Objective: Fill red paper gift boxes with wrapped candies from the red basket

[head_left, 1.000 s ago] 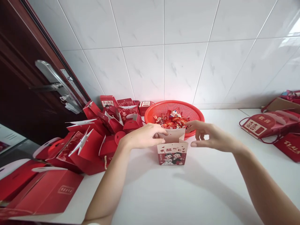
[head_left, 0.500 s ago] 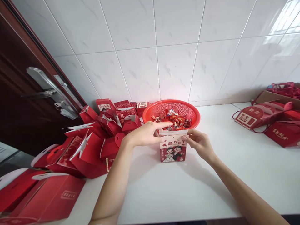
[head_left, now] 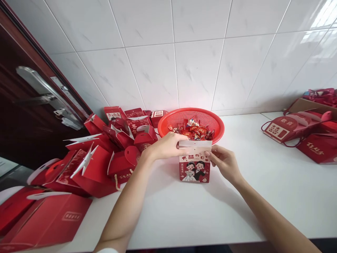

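A small red and white candy box (head_left: 195,171), printed with a cartoon bride and groom, stands upright on the white table before me. Its pale top flap (head_left: 195,143) stands up along the upper edge. My left hand (head_left: 168,146) grips the box's upper left side, thumb at the front and fingers behind. At the upper right edge, my right hand (head_left: 223,160) pinches the card between thumb and fingers. Just behind the box sits a red plastic basket (head_left: 220,130) holding wrapped candies (head_left: 198,130), partly hidden by the box and my left hand.
Many red gift boxes (head_left: 97,172) crowd the left side of the white table (head_left: 189,214). More red boxes (head_left: 280,128) and an open carton (head_left: 302,105) lie at the right. A tiled wall (head_left: 150,73) rises behind; a dark door (head_left: 15,105) stands at the left.
The box's top flap now stands more upright and shows more of its face. My left fingers have drawn back behind the top edge. The view has shifted slightly.
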Tool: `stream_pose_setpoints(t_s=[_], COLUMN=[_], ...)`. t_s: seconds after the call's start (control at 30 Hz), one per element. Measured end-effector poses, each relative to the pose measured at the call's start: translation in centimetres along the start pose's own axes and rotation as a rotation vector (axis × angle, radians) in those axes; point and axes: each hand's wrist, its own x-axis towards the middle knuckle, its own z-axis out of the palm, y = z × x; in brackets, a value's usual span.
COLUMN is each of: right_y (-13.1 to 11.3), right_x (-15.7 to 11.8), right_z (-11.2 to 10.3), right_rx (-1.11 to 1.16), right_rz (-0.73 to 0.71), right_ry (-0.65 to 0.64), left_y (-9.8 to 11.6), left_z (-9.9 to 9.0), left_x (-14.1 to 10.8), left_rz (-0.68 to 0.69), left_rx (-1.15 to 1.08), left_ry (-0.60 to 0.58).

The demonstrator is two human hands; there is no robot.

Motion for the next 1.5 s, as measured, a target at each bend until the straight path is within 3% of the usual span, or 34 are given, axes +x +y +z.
stream_pose_setpoints(t_s=[0.5, 0.9, 1.17, 1.5], right_y=[-0.3, 0.1, 0.3, 0.9], right_x=[-0.1, -0.1, -0.1, -0.4], right_z=[-0.2, -0.4, -0.4, -0.9], right_rx=[0.135, 0.160, 0.162, 0.258], right_rz=[0.088, 0.081, 0.116, 0.122], right_ry=[0.005, 0.054, 0.084, 0.007], left_y=[-0.8, -1.1, -1.3, -0.8], left_z=[0.8, 1.5, 1.6, 1.4], left_x=[0.8, 1.5, 1.5, 1.3], left_rz=[0.021, 0.092, 0.104, 0.116], left_rx=[-0.166, -0.188, -0.207, -0.164], left_ry=[-0.081, 0.033, 0.006, -0.005])
